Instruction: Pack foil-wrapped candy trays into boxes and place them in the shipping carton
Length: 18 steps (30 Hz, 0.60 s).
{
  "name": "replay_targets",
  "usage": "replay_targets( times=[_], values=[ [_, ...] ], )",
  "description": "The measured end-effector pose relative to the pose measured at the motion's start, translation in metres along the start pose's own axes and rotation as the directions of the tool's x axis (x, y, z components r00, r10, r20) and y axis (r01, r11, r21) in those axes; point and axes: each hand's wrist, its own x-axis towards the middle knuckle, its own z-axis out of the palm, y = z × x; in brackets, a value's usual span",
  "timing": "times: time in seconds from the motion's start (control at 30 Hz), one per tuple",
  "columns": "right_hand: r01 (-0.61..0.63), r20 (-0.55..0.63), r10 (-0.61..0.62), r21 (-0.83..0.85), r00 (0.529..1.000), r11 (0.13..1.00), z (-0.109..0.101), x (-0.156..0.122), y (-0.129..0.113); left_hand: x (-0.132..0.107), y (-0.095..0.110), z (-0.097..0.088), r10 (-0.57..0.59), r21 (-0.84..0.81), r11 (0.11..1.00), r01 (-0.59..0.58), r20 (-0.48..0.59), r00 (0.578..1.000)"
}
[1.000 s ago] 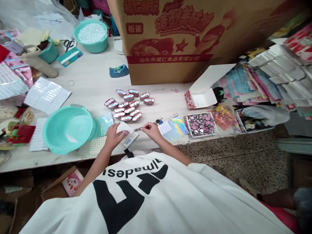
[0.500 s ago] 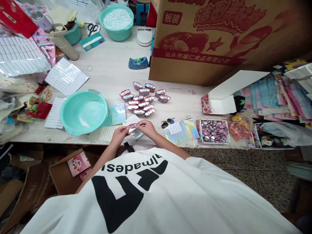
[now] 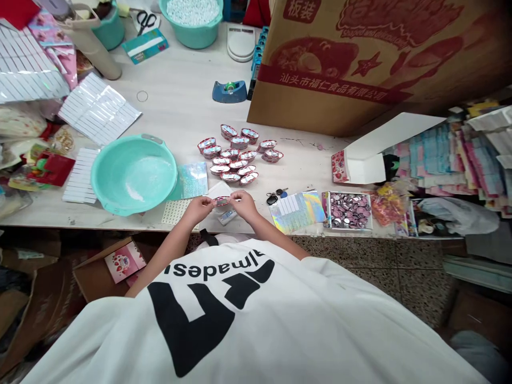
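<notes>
Holding a red-edged oval piece beside a small digital scale

Pinching one end between the closed fingers of the left hand and the other end between those of the right hand. Held level, near the front edge of the white surface; cannot tell whether touching the white flap just behind. Facing a cluster of oval stacks farther back. Flanked on the left by a dotted sheet and a turquoise basin, on the right by keys and a shallow box of pink and silver discs.
</notes>
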Motion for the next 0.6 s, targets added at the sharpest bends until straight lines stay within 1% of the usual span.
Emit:
replay_targets(
  times=[0.1, 0.17, 0.2, 0.23, 0.3, 0.37, 0.43, 0.5, 0.6],
  values=[
    [-0.010, -0.047, 0.011, 0.032, 0.999, 0.999, -0.002, 0.002, 0.004, 0.001, 0.004, 0.001, -0.053, -0.215, 0.973, 0.079, 0.124, 0.991],
    [-0.015, -0.077, 0.019, 0.054, 0.997, 0.998, -0.003, 0.002, 0.007, 0.002, 0.005, 0.001, -0.071, -0.304, 0.945, 0.122, 0.173, 0.982],
    [-0.021, -0.087, 0.026, 0.063, 0.996, 0.998, -0.002, 0.002, 0.008, 0.004, 0.005, 0.001, -0.082, -0.305, 0.944, 0.129, 0.161, 0.983],
    [-0.025, -0.093, 0.031, 0.067, 0.995, 0.997, -0.001, 0.002, 0.009, 0.005, 0.005, 0.000, -0.092, -0.273, 0.954, 0.124, 0.126, 0.988],
    [-0.027, -0.101, 0.032, 0.058, 0.994, 0.998, 0.003, 0.000, 0.010, 0.008, 0.005, -0.001, -0.082, -0.123, 0.989, 0.082, 0.010, 0.997],
    [-0.035, -0.109, 0.039, 0.037, 0.993, 0.999, 0.008, -0.001, 0.011, 0.010, 0.005, -0.001, -0.024, 0.068, 0.997, 0.031, -0.108, 0.994],
    [-0.063, -0.127, 0.066, 0.027, 0.990, 0.998, 0.013, -0.001, 0.013, 0.011, 0.004, 0.001, 0.044, 0.184, 0.983, -0.012, -0.173, 0.984],
    [-0.091, -0.147, 0.094, 0.029, 0.985, 0.995, 0.016, 0.000, 0.017, 0.010, 0.002, 0.004, 0.085, 0.191, 0.980, -0.046, -0.199, 0.976],
    [-0.076, -0.166, 0.082, 0.042, 0.983, 0.996, 0.016, 0.004, 0.022, 0.008, -0.003, 0.008, 0.126, 0.104, 0.989, -0.107, -0.202, 0.971]
  ],
)
